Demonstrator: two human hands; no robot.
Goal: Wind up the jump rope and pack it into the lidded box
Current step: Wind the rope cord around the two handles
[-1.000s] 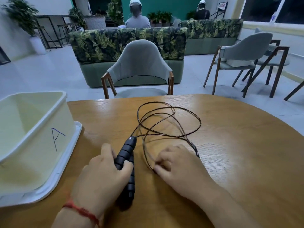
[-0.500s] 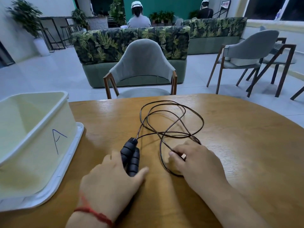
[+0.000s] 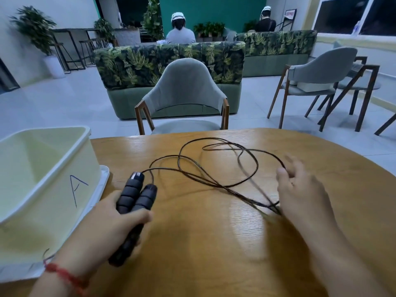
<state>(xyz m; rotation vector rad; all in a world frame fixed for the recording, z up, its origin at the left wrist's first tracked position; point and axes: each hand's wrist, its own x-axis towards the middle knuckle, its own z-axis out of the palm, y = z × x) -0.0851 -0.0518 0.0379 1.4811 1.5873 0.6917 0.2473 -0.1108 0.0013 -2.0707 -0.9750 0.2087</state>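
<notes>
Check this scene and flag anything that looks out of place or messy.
The cord sprawls in loose, crossing loops over the table, not yet wound. The left hand grips both handles; the right hand gathers strands. The box sits on its lid, open. Nothing looks damaged.

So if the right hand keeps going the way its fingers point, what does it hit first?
The right hand points away across the table. Its fingertips look already at the far loop of the rope; beyond that, bare tabletop, though blur hides contact.

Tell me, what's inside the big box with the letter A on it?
The box looks empty: only its pale inner walls and part of the floor show. The near wall hides the closest strip of floor, so something small there could not be seen. The jump rope is on the table.
</notes>
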